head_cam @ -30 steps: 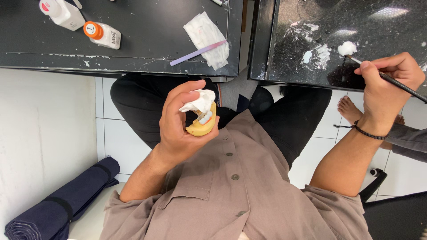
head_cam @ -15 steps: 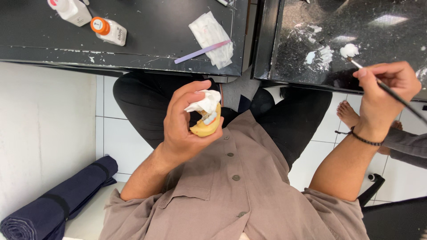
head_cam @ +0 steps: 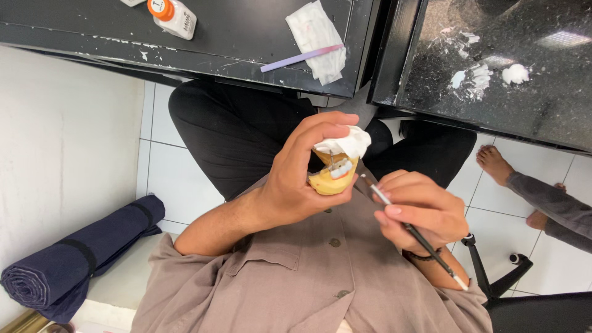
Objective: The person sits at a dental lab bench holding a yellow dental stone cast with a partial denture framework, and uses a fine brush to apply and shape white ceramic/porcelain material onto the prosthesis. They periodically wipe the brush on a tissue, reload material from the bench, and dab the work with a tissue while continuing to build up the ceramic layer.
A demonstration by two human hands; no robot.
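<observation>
A bottle [head_cam: 173, 16] and tissue [head_cam: 317, 38] lie on the counter [head_cam: 234, 37], a rolled mat [head_cam: 80, 256] below.

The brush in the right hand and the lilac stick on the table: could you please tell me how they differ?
The brush is dark-handled and thin, gripped in the right hand with its tip by the yellow dental model. The lilac stick is pale and flat, lying unheld across a white tissue. Both are slender and straight.
</observation>
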